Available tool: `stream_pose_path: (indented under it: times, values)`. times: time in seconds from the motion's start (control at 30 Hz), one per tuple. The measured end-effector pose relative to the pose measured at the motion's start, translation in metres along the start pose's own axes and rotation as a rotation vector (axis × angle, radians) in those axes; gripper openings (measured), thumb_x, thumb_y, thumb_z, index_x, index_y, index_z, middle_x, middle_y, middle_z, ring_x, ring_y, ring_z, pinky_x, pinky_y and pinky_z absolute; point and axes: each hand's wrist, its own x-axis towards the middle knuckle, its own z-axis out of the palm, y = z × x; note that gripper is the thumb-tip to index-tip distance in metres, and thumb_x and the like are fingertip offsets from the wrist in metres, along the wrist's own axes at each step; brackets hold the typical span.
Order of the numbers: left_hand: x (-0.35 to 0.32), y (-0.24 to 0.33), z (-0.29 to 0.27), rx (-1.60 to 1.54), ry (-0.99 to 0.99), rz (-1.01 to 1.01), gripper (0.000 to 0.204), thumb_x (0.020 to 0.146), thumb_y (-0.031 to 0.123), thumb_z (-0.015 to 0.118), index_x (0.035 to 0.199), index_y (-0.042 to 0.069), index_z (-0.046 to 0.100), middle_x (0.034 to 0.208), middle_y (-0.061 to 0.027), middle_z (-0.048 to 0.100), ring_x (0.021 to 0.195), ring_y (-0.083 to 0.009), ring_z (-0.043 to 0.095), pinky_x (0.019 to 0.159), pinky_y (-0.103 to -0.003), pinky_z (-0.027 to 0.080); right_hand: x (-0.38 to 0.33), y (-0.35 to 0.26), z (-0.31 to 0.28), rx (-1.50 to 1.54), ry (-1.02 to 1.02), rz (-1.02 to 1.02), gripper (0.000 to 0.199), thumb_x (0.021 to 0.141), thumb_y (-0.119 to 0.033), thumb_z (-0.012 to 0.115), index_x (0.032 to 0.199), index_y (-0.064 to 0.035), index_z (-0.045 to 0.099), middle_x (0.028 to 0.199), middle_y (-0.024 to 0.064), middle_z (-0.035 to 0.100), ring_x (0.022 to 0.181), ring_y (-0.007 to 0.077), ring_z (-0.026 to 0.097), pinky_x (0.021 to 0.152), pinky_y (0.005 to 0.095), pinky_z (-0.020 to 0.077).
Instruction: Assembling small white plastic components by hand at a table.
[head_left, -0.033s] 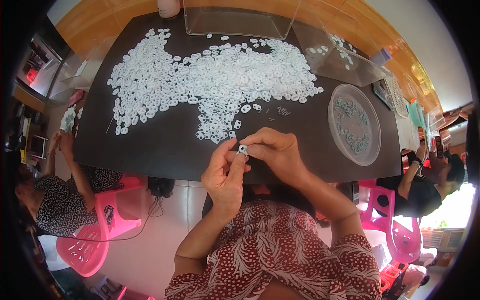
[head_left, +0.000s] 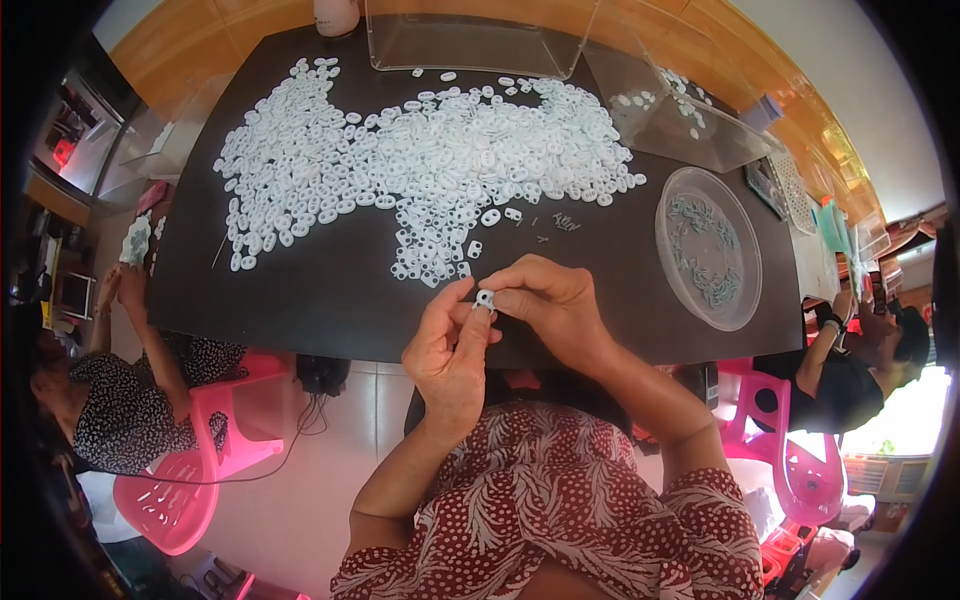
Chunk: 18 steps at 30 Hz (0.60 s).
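My left hand [head_left: 448, 352] and my right hand [head_left: 552, 305] meet over the near edge of a black table [head_left: 330, 300]. Together they pinch one small white plastic ring piece [head_left: 485, 297] between fingertips. Just beyond the hands spreads a wide pile of the same white pieces [head_left: 430, 160], covering much of the table's far half. A few small grey metal parts [head_left: 562, 223] lie loose at the pile's right fringe. To the right of my right hand stands a round clear dish [head_left: 672, 262] with several grey metal parts in it.
Clear plastic boxes stand at the far edge [head_left: 480, 45] and far right [head_left: 690, 125]. One person in dotted clothes sits at the left [head_left: 120, 400], another in black at the right [head_left: 850, 380]. Pink plastic chairs [head_left: 210, 440] stand on the tiled floor.
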Motion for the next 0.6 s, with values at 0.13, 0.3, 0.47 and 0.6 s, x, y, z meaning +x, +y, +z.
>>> stream_pose_path:
  times: [0.13,0.3,0.47,0.6]
  values:
    - [0.000,0.000,0.000,-0.015,-0.023,-0.012,0.025,0.091,0.001,0.058,0.115,-0.003,0.057,0.082,-0.0030,0.060,0.068,-0.0071,0.056,0.060,-0.020,0.049,-0.001,-0.003,0.002,-0.024,0.017,-0.024,0.013,0.081,0.002,0.062,0.093,-0.0001,0.067,0.079,0.0034,0.059,0.073,0.0097,0.055,0.065,0.0249,0.0449]
    - [0.002,0.003,0.000,-0.122,-0.012,-0.102,0.024,0.092,0.005,0.057,0.114,-0.005,0.058,0.085,-0.0044,0.062,0.068,-0.0079,0.056,0.062,-0.020,0.048,-0.006,-0.002,0.008,0.124,0.089,0.149,0.013,0.080,0.001,0.063,0.093,-0.0003,0.065,0.078,0.0049,0.058,0.071,0.0120,0.055,0.064,0.0261,0.0451]
    - [0.004,0.002,-0.003,-0.158,-0.004,-0.070,0.022,0.091,0.005,0.059,0.110,-0.006,0.060,0.088,-0.0055,0.063,0.071,-0.0081,0.057,0.063,-0.020,0.048,-0.007,-0.006,0.007,-0.211,0.041,-0.154,0.022,0.075,0.001,0.068,0.096,-0.0006,0.063,0.080,0.0067,0.059,0.070,0.0170,0.054,0.060,0.0283,0.0448]
    - [0.007,0.005,0.002,-0.154,0.074,-0.033,0.020,0.089,0.001,0.060,0.106,-0.008,0.062,0.089,-0.0074,0.065,0.073,-0.0095,0.059,0.069,-0.022,0.049,-0.007,-0.005,0.013,-0.303,0.081,-0.292,0.028,0.070,0.003,0.071,0.096,-0.0007,0.062,0.082,0.0068,0.059,0.070,0.0192,0.052,0.058,0.0292,0.0444]
